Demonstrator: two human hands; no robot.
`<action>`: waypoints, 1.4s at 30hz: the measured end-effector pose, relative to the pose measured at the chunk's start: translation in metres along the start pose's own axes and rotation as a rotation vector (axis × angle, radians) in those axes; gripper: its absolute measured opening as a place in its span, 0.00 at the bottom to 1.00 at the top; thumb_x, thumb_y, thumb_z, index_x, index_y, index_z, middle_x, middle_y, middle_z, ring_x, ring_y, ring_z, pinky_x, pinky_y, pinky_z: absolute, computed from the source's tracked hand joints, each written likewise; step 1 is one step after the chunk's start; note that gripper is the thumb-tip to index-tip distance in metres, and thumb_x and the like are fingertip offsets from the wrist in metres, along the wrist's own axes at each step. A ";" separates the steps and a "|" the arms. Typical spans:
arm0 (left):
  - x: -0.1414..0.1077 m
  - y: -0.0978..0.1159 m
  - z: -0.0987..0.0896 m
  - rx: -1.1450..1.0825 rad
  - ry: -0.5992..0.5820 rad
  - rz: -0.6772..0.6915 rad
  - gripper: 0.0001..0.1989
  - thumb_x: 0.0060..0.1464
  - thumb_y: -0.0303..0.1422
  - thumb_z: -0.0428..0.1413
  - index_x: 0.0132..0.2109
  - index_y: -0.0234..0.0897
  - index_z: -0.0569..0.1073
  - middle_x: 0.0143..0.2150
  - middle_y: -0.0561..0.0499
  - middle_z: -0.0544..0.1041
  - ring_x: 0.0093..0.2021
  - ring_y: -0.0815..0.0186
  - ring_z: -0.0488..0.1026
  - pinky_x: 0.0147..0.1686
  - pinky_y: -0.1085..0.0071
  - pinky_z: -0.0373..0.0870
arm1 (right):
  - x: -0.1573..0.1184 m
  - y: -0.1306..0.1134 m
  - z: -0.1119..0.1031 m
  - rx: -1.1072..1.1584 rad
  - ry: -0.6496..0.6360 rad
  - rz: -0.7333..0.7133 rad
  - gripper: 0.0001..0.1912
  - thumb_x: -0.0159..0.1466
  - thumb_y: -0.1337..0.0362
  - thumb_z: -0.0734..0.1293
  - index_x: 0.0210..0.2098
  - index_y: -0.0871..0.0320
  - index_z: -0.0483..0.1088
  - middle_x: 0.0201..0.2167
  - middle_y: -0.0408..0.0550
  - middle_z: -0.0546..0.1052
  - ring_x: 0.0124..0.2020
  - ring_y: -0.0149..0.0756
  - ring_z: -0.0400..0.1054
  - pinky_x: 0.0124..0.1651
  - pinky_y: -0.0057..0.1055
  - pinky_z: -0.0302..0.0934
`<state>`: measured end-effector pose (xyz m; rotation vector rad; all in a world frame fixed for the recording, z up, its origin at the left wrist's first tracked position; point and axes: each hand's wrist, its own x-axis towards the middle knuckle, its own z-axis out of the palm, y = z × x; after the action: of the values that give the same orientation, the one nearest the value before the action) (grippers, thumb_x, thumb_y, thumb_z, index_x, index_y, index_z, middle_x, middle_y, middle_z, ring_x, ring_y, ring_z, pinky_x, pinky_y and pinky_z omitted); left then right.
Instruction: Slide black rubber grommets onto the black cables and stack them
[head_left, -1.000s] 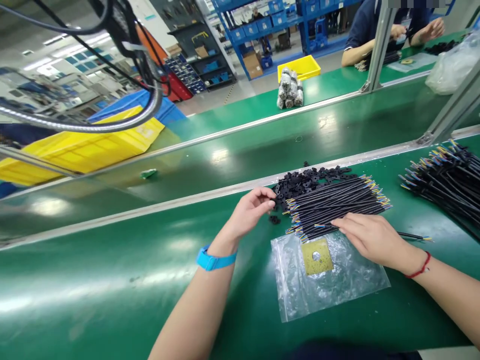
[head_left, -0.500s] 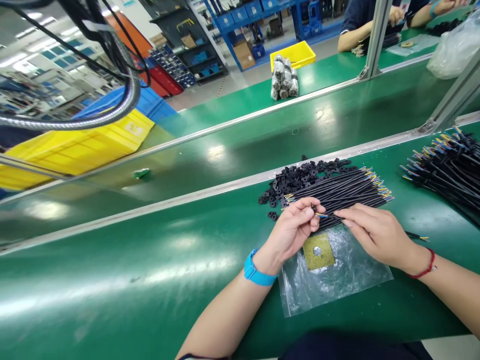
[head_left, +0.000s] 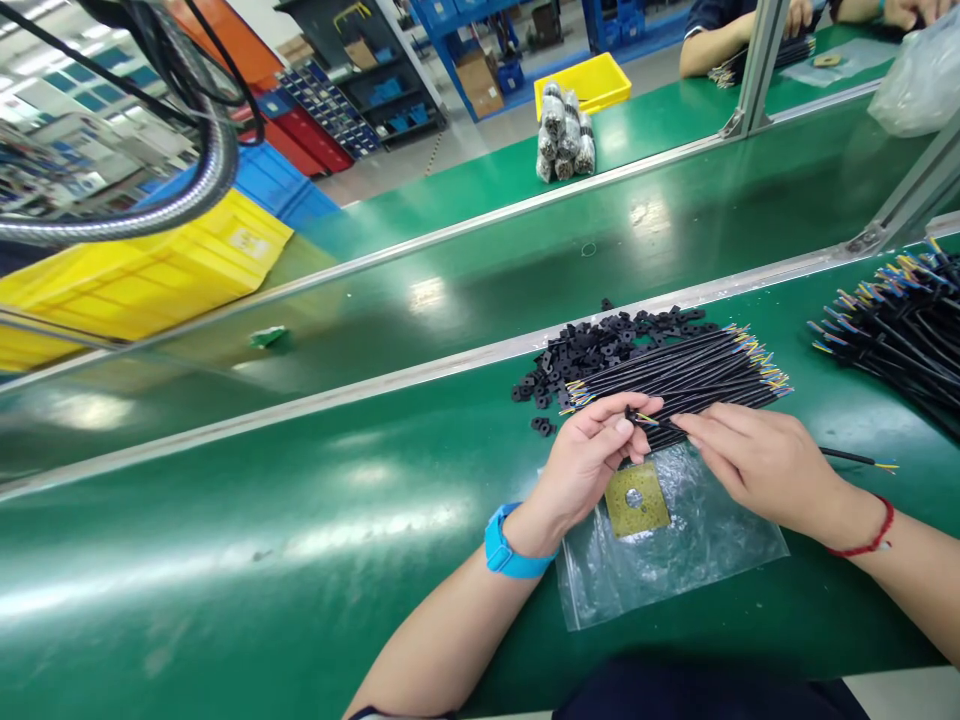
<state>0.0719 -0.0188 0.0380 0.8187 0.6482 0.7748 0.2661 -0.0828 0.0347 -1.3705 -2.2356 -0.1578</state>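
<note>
My left hand (head_left: 592, 450) is closed in a pinch on a small black part (head_left: 629, 412), mostly covered by the fingers. Coloured wire ends (head_left: 646, 419) show right beside that part; whether they pass through it I cannot tell. My right hand (head_left: 757, 455) is closed on a black cable, whose other end (head_left: 859, 458) sticks out to the right past the wrist, with bare coloured wires at its tip. Behind both hands lies a row of black cables (head_left: 667, 375) with blue, yellow and brown ends. A pile of small black parts with holes (head_left: 600, 345) adjoins it.
Under my hands lies a clear plastic bag (head_left: 697, 550) with a yellowish square plate with a hole (head_left: 637, 499). More cables (head_left: 900, 330) are heaped at the right. A metal rail (head_left: 450, 362) borders the green table (head_left: 262, 560). Across it, a co-worker's arm (head_left: 716, 45) shows.
The cable's free end now reaches farther out to the right of my right hand. More wire shows at my left fingertips. The whole view has shifted slightly.
</note>
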 end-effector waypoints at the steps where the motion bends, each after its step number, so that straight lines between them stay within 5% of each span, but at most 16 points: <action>1: 0.000 0.000 0.000 0.019 0.018 0.005 0.11 0.49 0.30 0.61 0.42 0.36 0.77 0.45 0.45 0.78 0.25 0.76 0.69 0.28 0.77 0.67 | 0.000 0.000 0.000 -0.006 -0.016 -0.014 0.14 0.65 0.69 0.58 0.46 0.61 0.71 0.31 0.47 0.73 0.30 0.32 0.67 0.31 0.29 0.59; 8: 0.000 -0.005 0.000 0.093 0.079 0.025 0.12 0.48 0.31 0.61 0.42 0.36 0.76 0.46 0.44 0.78 0.25 0.75 0.69 0.28 0.75 0.68 | 0.002 -0.004 -0.002 0.029 -0.051 -0.051 0.13 0.66 0.68 0.57 0.43 0.61 0.72 0.28 0.47 0.73 0.29 0.32 0.67 0.30 0.29 0.59; 18: 0.000 -0.012 0.000 0.216 -0.024 0.014 0.12 0.48 0.33 0.61 0.41 0.35 0.73 0.42 0.45 0.78 0.29 0.71 0.72 0.31 0.72 0.69 | -0.002 -0.004 0.008 0.154 -0.052 0.086 0.13 0.66 0.67 0.56 0.44 0.60 0.70 0.34 0.49 0.74 0.33 0.33 0.69 0.36 0.30 0.64; 22: 0.001 -0.012 -0.002 0.296 0.079 0.041 0.11 0.44 0.32 0.64 0.36 0.34 0.75 0.33 0.51 0.75 0.26 0.75 0.68 0.29 0.77 0.65 | -0.002 -0.005 0.010 0.177 -0.013 0.115 0.11 0.66 0.66 0.57 0.41 0.60 0.70 0.32 0.49 0.73 0.33 0.34 0.68 0.37 0.31 0.64; 26: 0.000 -0.011 -0.006 0.327 0.061 0.004 0.11 0.43 0.33 0.65 0.36 0.34 0.76 0.25 0.54 0.71 0.23 0.74 0.67 0.27 0.76 0.65 | -0.001 -0.005 0.004 0.111 -0.012 0.089 0.11 0.67 0.66 0.57 0.36 0.59 0.71 0.30 0.49 0.73 0.31 0.33 0.67 0.35 0.30 0.62; 34: -0.006 -0.006 -0.002 0.728 -0.083 0.338 0.06 0.48 0.31 0.62 0.35 0.37 0.78 0.34 0.47 0.75 0.35 0.65 0.71 0.36 0.69 0.68 | 0.005 -0.006 -0.008 0.737 -0.329 0.384 0.12 0.65 0.63 0.59 0.28 0.58 0.68 0.21 0.39 0.68 0.24 0.27 0.62 0.27 0.24 0.56; 42: -0.010 -0.011 0.001 0.954 -0.245 0.401 0.06 0.55 0.30 0.55 0.39 0.38 0.76 0.36 0.47 0.75 0.37 0.65 0.71 0.38 0.68 0.67 | 0.005 -0.009 0.001 0.847 -0.427 0.469 0.15 0.64 0.62 0.59 0.22 0.58 0.64 0.17 0.39 0.67 0.21 0.26 0.60 0.24 0.24 0.54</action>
<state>0.0711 -0.0319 0.0317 1.9290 0.6300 0.6864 0.2566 -0.0829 0.0376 -1.4259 -1.8147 1.1919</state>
